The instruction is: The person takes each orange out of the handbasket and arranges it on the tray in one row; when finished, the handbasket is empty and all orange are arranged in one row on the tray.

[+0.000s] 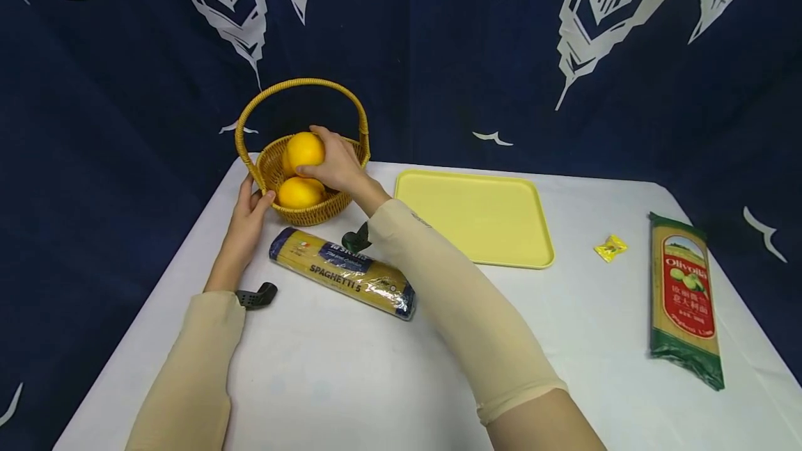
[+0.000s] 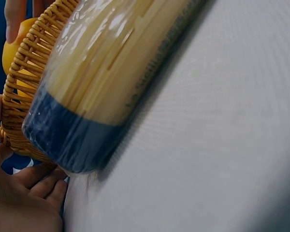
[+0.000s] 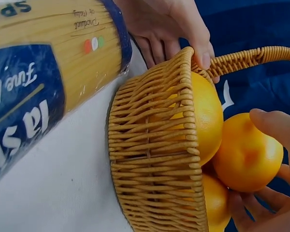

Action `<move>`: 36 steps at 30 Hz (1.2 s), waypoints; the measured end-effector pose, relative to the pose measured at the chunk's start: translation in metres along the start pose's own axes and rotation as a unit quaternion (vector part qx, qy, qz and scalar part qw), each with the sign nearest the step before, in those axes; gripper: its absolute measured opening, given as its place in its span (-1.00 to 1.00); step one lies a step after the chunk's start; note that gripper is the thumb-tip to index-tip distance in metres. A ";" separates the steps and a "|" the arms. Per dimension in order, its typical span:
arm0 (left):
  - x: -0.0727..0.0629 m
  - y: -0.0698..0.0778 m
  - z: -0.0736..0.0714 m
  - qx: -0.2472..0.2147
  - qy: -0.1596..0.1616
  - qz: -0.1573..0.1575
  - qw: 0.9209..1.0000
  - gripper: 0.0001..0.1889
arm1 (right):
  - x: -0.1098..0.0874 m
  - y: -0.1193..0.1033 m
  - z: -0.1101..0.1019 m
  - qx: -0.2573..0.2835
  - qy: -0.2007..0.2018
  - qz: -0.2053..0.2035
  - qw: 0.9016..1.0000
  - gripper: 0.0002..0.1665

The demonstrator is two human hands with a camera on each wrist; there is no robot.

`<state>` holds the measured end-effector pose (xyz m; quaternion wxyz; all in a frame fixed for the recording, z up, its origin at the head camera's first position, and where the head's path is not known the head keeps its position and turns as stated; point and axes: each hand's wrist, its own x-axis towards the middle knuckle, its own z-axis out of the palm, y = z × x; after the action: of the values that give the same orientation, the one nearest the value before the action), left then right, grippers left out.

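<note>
A wicker basket (image 1: 316,213) with a tall hooped handle stands at the table's far left, holding oranges. My right hand (image 1: 341,162) grips one orange (image 3: 246,154) at the top of the basket, thumb on one side and fingers on the other. Beside it, another orange (image 1: 299,193) lies against the near rim, and a third is partly hidden. My left hand (image 1: 246,211) holds the basket's left side by the handle base, its thumb (image 3: 203,55) over the rim. Just in front lies a spaghetti pack (image 1: 341,270) with dark blue ends.
A yellow tray (image 1: 473,218) lies right of the basket. Farther right are a small yellow-wrapped candy (image 1: 610,248) and a green-ended pasta pack (image 1: 686,298) near the table's right edge. A dark blue patterned curtain (image 1: 438,68) hangs behind the white tabletop (image 1: 351,381).
</note>
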<state>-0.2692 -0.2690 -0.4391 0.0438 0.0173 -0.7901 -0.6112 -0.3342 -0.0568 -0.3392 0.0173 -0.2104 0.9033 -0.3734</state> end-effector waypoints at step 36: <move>-0.009 0.011 -0.003 0.022 -0.006 -0.010 1.000 -0.20 | -0.043 0.034 -0.037 0.006 0.105 -0.011 0.994 -0.05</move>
<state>-0.2596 -0.2684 -0.4277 0.0326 0.0229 -0.8032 -0.5944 -0.3151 0.0064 -0.3412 -0.0801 -0.1798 0.8955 -0.3992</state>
